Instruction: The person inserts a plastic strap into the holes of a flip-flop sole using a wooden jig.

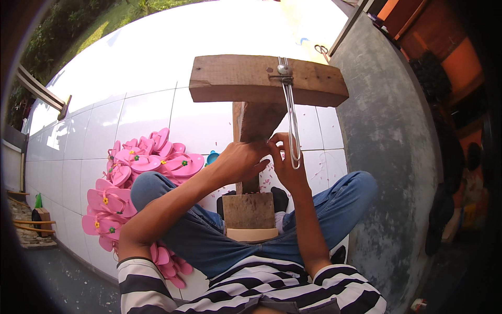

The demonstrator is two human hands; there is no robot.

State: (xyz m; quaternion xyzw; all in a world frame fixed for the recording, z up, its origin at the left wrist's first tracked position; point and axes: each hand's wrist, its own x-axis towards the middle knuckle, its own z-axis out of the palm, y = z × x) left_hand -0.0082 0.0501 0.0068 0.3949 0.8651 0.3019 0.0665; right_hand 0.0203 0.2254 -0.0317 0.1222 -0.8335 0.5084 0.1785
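Observation:
My left hand point(244, 161) and my right hand point(285, 163) meet in front of a wooden post, just below a thick wooden crossbeam point(230, 78). The right thumb and forefinger are pinched together beside the left fingertips. Anything between them is too small or too hidden to make out. The fingers of my left hand are bent, their tips partly out of sight. A long bent metal wire point(292, 115) hangs from a round-headed bolt point(283, 69) on the beam, passing close by my right hand.
Pink flip-flops point(141, 159) with small flower ornaments lie piled on the white tiles to my left. A blue round thing point(212, 157) is beside them. Between my legs stands a wooden board point(249, 210). Pink scraps litter the floor. Scissors point(321, 49) lie far right, near a grey ledge point(387, 131).

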